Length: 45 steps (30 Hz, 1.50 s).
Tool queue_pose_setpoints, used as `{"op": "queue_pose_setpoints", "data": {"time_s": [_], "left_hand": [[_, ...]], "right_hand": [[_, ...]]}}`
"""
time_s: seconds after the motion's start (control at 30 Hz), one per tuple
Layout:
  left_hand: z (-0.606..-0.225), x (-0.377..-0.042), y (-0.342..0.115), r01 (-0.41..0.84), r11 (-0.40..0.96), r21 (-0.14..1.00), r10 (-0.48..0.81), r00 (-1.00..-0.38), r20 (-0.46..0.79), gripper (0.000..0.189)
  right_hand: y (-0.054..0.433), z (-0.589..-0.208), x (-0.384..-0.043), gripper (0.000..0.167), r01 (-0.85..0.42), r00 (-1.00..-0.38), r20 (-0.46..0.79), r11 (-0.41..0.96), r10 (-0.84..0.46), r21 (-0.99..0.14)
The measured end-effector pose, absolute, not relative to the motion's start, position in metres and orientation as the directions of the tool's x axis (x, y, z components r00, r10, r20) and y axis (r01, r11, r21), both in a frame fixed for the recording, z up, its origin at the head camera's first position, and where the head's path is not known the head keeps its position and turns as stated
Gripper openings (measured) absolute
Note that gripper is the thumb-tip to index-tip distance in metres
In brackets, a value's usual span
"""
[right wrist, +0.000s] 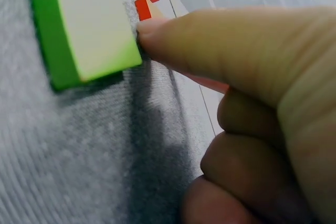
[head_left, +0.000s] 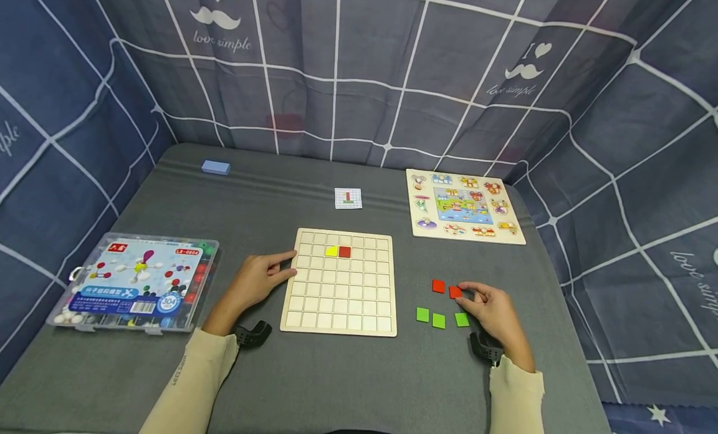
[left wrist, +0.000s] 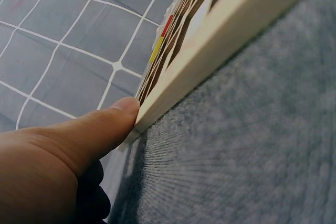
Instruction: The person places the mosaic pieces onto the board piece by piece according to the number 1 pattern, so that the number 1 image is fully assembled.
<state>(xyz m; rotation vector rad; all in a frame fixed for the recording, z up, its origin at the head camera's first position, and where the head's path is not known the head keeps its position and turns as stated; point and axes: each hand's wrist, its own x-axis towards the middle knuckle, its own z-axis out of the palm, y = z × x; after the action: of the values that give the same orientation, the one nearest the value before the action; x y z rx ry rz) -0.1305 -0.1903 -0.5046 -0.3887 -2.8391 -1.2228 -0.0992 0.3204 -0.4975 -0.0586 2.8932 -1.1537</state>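
A square wooden grid board (head_left: pixel 339 290) lies mid-table, with a yellow tile (head_left: pixel 332 251) and a red tile (head_left: pixel 344 252) side by side in its upper cells. Against the board's left edge rest the thumb and index finger of my left hand (head_left: pixel 255 281); the left wrist view shows the thumb touching the rim. To the board's right, my right hand (head_left: pixel 493 312) pinches a small red square tile (head_left: pixel 454 292) at the table surface. Another red tile (head_left: pixel 438 286) lies just left of it. Closer to me are three green tiles (head_left: pixel 439 321), one (right wrist: pixel 94 24) near the right thumb.
Behind the board lies a small printed pattern card (head_left: pixel 348 198). A wooden picture puzzle (head_left: pixel 465 206) is at the back right, a blue block (head_left: pixel 215 167) at the back left. On the left sits a clear plastic case (head_left: pixel 134 281) of molecular model pieces. Gridded curtains surround the table.
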Motion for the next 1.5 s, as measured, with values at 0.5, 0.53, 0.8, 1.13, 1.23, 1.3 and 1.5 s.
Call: {"op": "queue_pose_setpoints", "data": {"time_s": [0.5, 0.53, 0.8, 1.13, 1.23, 1.3, 1.5], "left_hand": [[-0.504, -0.129, -0.191, 0.218, 0.658, 0.721, 0.206, -0.973, 0.107, 0.044], [-0.504, -0.129, -0.191, 0.219, 0.656, 0.722, 0.207, -0.972, 0.107, 0.044], [-0.508, -0.127, -0.190, 0.219, 0.652, 0.726, 0.209, -0.972, 0.106, 0.045], [-0.506, -0.129, -0.190, 0.236, 0.646, 0.726, 0.212, -0.969, 0.127, 0.045], [-0.506, -0.129, -0.190, 0.240, 0.650, 0.721, 0.212, -0.968, 0.132, 0.045], [-0.506, -0.130, -0.190, 0.237, 0.654, 0.718, 0.209, -0.969, 0.130, 0.045], [-0.505, -0.130, -0.189, 0.225, 0.660, 0.717, 0.205, -0.972, 0.117, 0.045]], "right_hand": [[0.320, -0.498, -0.099, 0.028, -0.027, -0.999, 0.002, 0.730, -0.035, -0.683], [0.320, -0.498, -0.099, 0.029, -0.024, -0.999, 0.000, 0.729, -0.033, -0.684], [0.318, -0.499, -0.098, 0.030, -0.038, -0.999, 0.019, 0.757, -0.034, -0.653], [0.309, -0.492, -0.102, 0.026, -0.151, -0.987, 0.132, 0.800, -0.090, -0.580], [0.305, -0.489, -0.105, 0.026, -0.187, -0.980, 0.165, 0.806, -0.113, -0.562], [0.303, -0.486, -0.108, 0.026, -0.216, -0.974, 0.184, 0.812, -0.136, -0.542], [0.295, -0.479, -0.119, 0.027, -0.287, -0.954, 0.226, 0.818, -0.197, -0.498]]}}
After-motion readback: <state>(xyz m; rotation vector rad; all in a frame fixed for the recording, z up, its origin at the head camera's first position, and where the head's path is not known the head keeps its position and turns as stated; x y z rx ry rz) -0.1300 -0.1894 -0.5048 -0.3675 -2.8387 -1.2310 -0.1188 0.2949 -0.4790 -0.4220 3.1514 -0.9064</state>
